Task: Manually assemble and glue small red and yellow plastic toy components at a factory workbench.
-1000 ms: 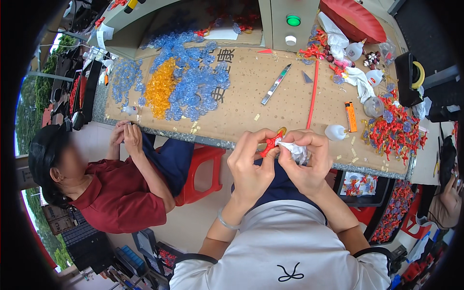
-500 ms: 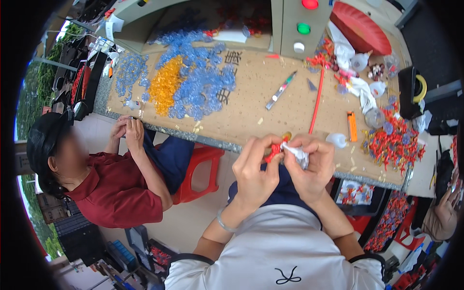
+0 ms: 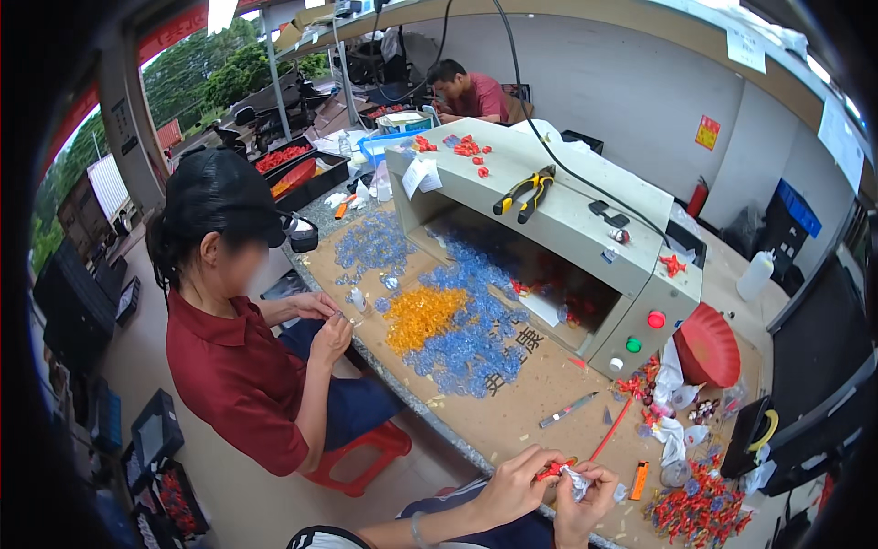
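Red piece (image 3: 552,470), one, in left hand (image 3: 515,489)

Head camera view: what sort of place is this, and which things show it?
Probably an assembly workshop: blue plastic pieces and red pieces lie heaped on the bench, pliers rest on a boxy unit, and a co-worker sits alongside.

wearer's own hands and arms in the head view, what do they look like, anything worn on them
The left hand and right hand are both bare, without gloves. A thin, pale grey or silvery bracelet circles the left wrist area. At the lower edge, part of a white sleeve with dark trim shows on the left arm; the right sleeve is out of view.
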Motion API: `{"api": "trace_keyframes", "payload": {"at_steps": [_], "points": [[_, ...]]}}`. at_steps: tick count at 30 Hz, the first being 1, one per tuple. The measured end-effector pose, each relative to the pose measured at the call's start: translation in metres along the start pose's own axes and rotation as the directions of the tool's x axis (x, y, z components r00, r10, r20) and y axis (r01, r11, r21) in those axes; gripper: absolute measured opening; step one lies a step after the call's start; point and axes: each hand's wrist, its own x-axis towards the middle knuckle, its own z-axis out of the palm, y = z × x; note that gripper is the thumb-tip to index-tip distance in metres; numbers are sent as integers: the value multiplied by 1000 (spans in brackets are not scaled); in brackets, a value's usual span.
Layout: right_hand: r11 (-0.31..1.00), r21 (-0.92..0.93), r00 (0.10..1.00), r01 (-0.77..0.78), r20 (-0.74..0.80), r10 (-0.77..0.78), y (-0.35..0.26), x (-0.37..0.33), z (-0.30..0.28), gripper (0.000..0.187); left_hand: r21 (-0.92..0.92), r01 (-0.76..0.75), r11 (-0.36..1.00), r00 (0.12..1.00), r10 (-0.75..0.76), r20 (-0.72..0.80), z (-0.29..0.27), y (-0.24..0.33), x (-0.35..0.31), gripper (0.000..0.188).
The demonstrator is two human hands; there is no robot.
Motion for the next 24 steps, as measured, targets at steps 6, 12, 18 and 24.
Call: {"api": "trace_keyframes", "payload": {"at_steps": [6, 12, 18, 24], "points": [[995, -96, 996, -5, 87, 14, -10, -1, -5, 28, -24, -4, 1000, 1000, 3, -28, 0, 1, -2, 24], [986, -168, 995, 19, 101, -2, -27, 2, 2, 24, -14, 13, 1000, 999, -14, -46, -4, 0, -6, 26], [997, -43, 998, 65, 23, -64, -10, 2, 10, 32, -33, -1, 999, 998, -1, -65, -8, 4, -4, 25], [986, -52, 985, 159, 81, -154, -20, 10, 19, 27, 13, 1, 1000, 996, 0, -93, -20, 4, -3, 25]]}}
